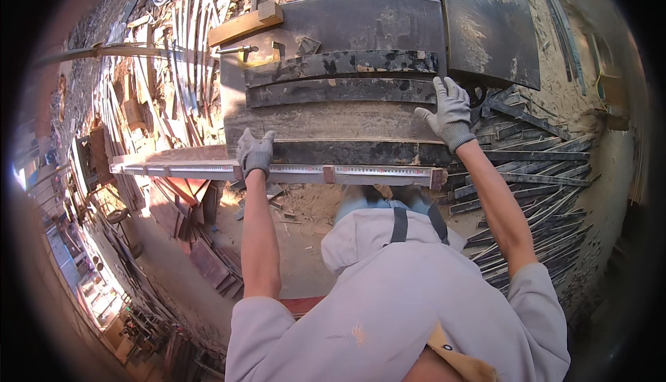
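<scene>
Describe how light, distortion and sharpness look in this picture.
Head view: sunlight washes out parts of the scrap strips at left; head view: the two long dark strips look bowed, likely fisheye bending, and the corners go black; head view: the gloved left hand and gloved right hand look fairly sharp.

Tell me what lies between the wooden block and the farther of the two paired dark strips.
In the head view, a yellow piece of unclear kind and a dark offcut lie between the block and the farther strip.

Two patchy black strips (340,91) side by side, flat across the worktable (368,25)
</scene>
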Available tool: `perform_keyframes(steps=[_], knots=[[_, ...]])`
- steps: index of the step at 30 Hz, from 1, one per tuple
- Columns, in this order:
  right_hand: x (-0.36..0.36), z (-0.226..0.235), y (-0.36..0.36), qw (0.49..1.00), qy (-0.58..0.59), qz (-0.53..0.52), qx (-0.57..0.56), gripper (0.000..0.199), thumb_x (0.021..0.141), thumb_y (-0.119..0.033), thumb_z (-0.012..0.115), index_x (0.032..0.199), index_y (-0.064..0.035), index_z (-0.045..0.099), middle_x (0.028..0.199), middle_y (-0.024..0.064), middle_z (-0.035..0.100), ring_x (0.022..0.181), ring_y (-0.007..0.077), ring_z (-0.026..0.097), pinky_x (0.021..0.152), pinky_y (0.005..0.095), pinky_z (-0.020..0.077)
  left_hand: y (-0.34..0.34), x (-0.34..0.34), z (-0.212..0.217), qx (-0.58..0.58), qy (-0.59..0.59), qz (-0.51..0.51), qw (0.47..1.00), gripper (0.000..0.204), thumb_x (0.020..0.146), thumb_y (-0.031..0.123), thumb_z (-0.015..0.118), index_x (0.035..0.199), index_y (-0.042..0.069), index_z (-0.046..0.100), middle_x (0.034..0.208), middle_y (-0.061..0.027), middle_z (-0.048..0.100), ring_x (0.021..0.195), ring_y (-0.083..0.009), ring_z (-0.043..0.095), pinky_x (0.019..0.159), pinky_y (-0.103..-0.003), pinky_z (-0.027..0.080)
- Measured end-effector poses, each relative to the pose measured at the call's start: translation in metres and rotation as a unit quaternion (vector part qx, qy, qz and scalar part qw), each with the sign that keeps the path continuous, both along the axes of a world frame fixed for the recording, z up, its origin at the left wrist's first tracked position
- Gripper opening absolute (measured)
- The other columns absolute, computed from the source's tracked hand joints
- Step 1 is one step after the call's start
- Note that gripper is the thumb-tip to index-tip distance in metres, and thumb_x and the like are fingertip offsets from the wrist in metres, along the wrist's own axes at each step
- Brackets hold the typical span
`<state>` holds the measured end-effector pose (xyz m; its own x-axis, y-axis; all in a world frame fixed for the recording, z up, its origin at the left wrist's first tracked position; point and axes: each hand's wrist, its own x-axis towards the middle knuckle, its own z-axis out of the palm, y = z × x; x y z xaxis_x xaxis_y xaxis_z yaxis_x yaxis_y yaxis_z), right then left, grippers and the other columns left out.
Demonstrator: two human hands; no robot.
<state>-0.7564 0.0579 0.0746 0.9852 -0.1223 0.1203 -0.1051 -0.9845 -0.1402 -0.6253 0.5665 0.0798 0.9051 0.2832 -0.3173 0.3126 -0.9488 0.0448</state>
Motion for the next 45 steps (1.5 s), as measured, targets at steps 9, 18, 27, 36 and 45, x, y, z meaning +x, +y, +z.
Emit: perform_keyframes(steps=[9, 18, 27, 36, 45], knots=[[-0.112, -0.031, 0.005, 0.812, 0.194, -0.309, 0.455, 0.093, 0.083, -0.039, 0.093, 0.154, 0.0039, 0.052, 0.15, 0.0251, 0.062, 0.137, 0.0332, 0.061, 0.116, 0.0397, 0.047, 0.037, 0.006, -0.017, -0.191, 0.126, -0.052, 0.972, 0.089, 0.077, 0.033, 0.094, 0.15, -0.003, 0.058, 0.142, -0.0248, 0.068, 0.131, -0.035, 0.066, 0.111, -0.041, 0.051], [-0.128, 0.143, -0.023, 0.681, 0.02, -0.277, 0.678, 0.059, 0.08, -0.013, 0.097, 0.13, -0.0019, 0.067, 0.113, 0.004, 0.075, 0.103, 0.0123, 0.069, 0.093, 0.0287, 0.0576, 0.05, 0.02, -0.01, -0.598, 0.102, -0.013, 0.795, 0.075, 0.082, 0.014, 0.091, 0.148, -0.001, 0.057, 0.118, -0.0071, 0.071, 0.097, -0.0148, 0.07, 0.088, -0.03, 0.059], [-0.177, 0.188, 0.028, 0.629, -0.036, -0.431, 0.646, 0.039, 0.095, -0.024, 0.083, 0.122, 0.0007, 0.073, 0.107, 0.0074, 0.076, 0.109, 0.0147, 0.07, 0.1, 0.027, 0.0536, -0.025, 0.078, 0.055, -0.69, 0.205, 0.046, 0.692, 0.055, 0.106, 0.018, 0.068, 0.157, 0.007, 0.052, 0.134, -0.0021, 0.069, 0.119, -0.013, 0.065, 0.101, -0.033, 0.054], [-0.267, 0.173, 0.039, 0.437, 0.006, -0.492, 0.753, 0.028, 0.106, -0.027, 0.065, 0.117, -0.0019, 0.073, 0.096, 0.0084, 0.078, 0.072, 0.017, 0.075, 0.056, 0.0303, 0.0624, -0.081, 0.084, 0.085, -0.706, 0.23, -0.031, 0.669, 0.074, 0.102, 0.054, 0.069, 0.158, 0.009, 0.052, 0.148, -0.0125, 0.062, 0.133, -0.0299, 0.061, 0.11, -0.05, 0.05], [-0.236, 0.085, 0.015, 0.438, 0.062, -0.402, 0.802, 0.046, 0.106, -0.049, 0.056, 0.106, -0.0061, 0.072, 0.086, 0.0077, 0.074, 0.059, 0.0207, 0.069, 0.045, 0.0308, 0.056, -0.02, 0.047, 0.052, -0.509, 0.168, 0.053, 0.843, 0.071, 0.094, 0.082, 0.061, 0.123, 0.017, 0.069, 0.102, -0.004, 0.076, 0.084, -0.0221, 0.073, 0.063, -0.037, 0.058]])
